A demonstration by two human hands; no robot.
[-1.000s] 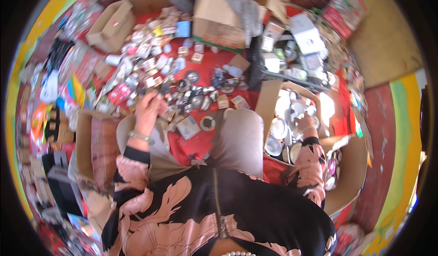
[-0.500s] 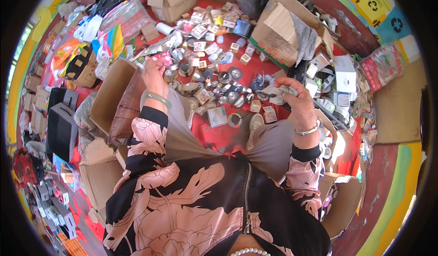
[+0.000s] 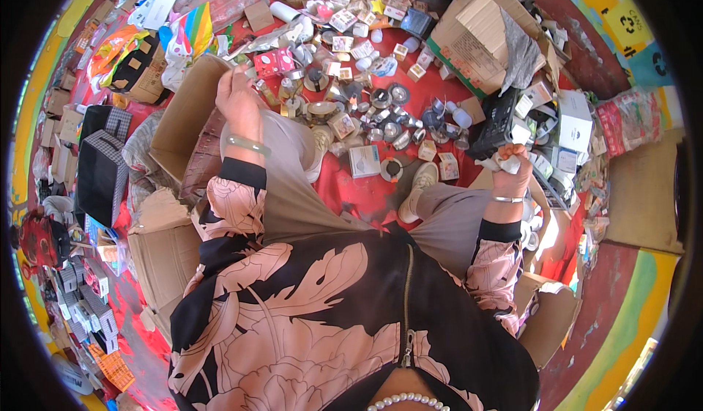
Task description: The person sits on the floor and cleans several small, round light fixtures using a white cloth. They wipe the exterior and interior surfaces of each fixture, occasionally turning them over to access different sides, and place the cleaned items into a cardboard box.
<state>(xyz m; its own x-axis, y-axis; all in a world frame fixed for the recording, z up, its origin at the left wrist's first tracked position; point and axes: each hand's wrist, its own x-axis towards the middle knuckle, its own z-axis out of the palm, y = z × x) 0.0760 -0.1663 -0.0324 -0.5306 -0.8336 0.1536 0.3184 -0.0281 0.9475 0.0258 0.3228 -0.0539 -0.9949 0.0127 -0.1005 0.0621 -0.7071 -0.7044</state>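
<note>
My left hand (image 3: pixel 239 102) is raised beside the open brown cardboard box (image 3: pixel 179 110), its fingers curled together; whatever they hold, if anything, is too small to make out. Just past its fingertips lies a pink patterned box (image 3: pixel 274 62). At the right, my right hand (image 3: pixel 510 179) is closed on a crumpled whitish wrapper (image 3: pixel 504 163), above my knee and close to a black crate (image 3: pixel 495 127). Between my legs spreads a pile of small goods: rolls of tape (image 3: pixel 399 94), little printed boxes (image 3: pixel 342 125), a white box (image 3: pixel 364 161) and a flat round roll (image 3: pixel 392 169).
A large opened carton (image 3: pixel 476 34) stands at the far right, a plastic-wrapped bundle (image 3: pixel 626 125) near the wall. Far left are a carton (image 3: pixel 143 70), colourful bags (image 3: pixel 187 34) and a black checked case (image 3: pixel 102 191). Flattened cardboard (image 3: pixel 165 257) lies by my left side.
My right hand has moved right and nearer with the crumpled wrapper, away from the pile. My left hand has drawn slightly left, off the pink box. The view has shifted.
</note>
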